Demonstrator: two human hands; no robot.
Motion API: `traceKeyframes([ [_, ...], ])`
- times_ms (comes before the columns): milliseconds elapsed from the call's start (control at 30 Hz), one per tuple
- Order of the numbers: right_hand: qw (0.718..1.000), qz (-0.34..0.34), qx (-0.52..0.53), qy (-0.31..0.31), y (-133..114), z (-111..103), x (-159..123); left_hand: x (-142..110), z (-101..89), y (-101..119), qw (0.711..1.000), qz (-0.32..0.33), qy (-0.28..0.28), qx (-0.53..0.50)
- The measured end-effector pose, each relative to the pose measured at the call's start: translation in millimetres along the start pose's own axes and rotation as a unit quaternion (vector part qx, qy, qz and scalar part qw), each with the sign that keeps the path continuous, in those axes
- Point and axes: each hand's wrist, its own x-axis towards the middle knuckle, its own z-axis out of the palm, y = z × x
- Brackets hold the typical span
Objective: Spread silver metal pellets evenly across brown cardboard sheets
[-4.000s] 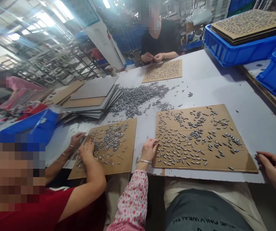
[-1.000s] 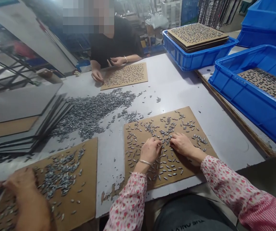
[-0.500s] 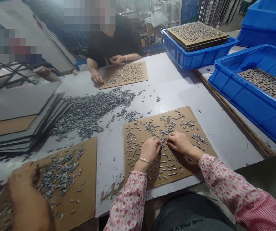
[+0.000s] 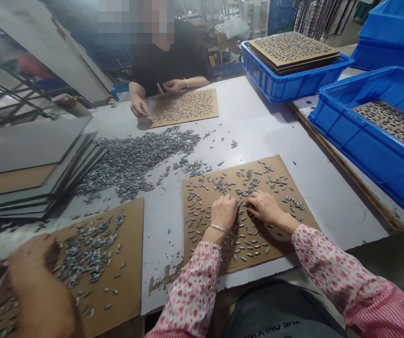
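A brown cardboard sheet (image 4: 283,244) lies before me, scattered with small grey spindle-shaped metal pieces (image 4: 247,192), some in loose clusters, others spaced out singly. Over the middle of the sheet my left hand (image 4: 224,212) is closed, its fingers bent down and thumb side facing right. Close to its right, my right hand (image 4: 264,207) is closed too, thumb and fingers drawn together in a pinch just above the pieces. The fingertips of both hands are partly hidden, and I cannot make out what is between them.
Beyond the sheet spreads a large pile of metal pieces (image 4: 135,162). A co-worker's arm (image 4: 43,281) works over another cardboard sheet (image 4: 131,263) at left. Across the table (image 4: 265,126) sits another person with a sheet. Stacked boards (image 4: 22,150) stand left, blue crates (image 4: 367,131) right.
My left hand has shifted slightly right and forward and turned more knuckles-up. My right hand stays nearly in place, still pinched. The whole view has moved a little.
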Motion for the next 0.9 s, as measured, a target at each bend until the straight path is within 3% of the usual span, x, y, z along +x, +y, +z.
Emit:
traceKeyframes([
  [200, 1.0, -0.018, -0.001, 0.006, -14.3, 9.6, 5.1, -6.1, -0.4, -7.3, 0.998, 0.046, 0.028, 0.011],
  [600, 0.999, -0.023, -0.025, 0.017, -20.9, 5.5, 3.7, -27.3, -2.9, -23.0, 0.993, -0.014, 0.034, -0.116],
  [900, 0.998, -0.047, -0.032, 0.005, -30.6, 8.9, 4.1, -16.9, -7.5, -21.2, 0.991, -0.045, 0.023, -0.123],
])
